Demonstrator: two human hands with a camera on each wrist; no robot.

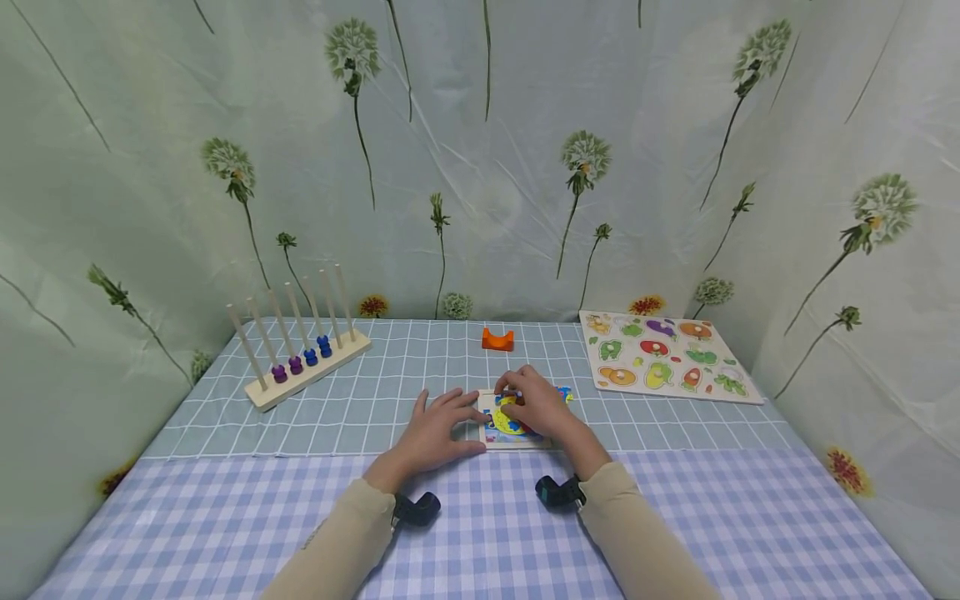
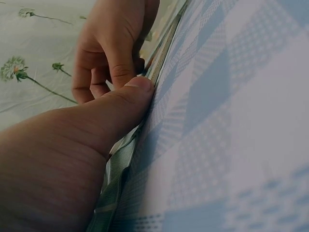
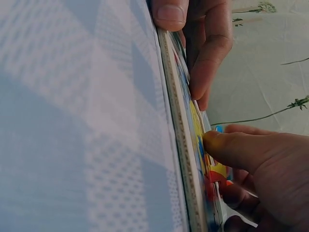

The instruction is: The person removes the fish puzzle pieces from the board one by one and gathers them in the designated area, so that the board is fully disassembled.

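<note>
A small puzzle board (image 1: pixel 517 445) in a pale wooden frame, with a yellow, blue and red picture, lies on the grid cloth. My left hand (image 1: pixel 438 429) rests at its left side with fingers spread, thumb by the lower left corner and a fingertip over the picture. In the right wrist view, my right hand (image 3: pixel 275 179) is bent over the pieces, its thumb and fingers around a colourful puzzle piece (image 3: pixel 218 170). From above, that right hand (image 1: pixel 542 408) covers the board's upper right part, where a blue and yellow bit shows beyond the fingers.
A wooden peg stand (image 1: pixel 307 372) with purple and blue beads stands at the back left. Behind the puzzle board is an orange curved block (image 1: pixel 497 340). At the back right lies a vegetable puzzle board (image 1: pixel 609 325). A checked cloth (image 1: pixel 487 525) covers the front.
</note>
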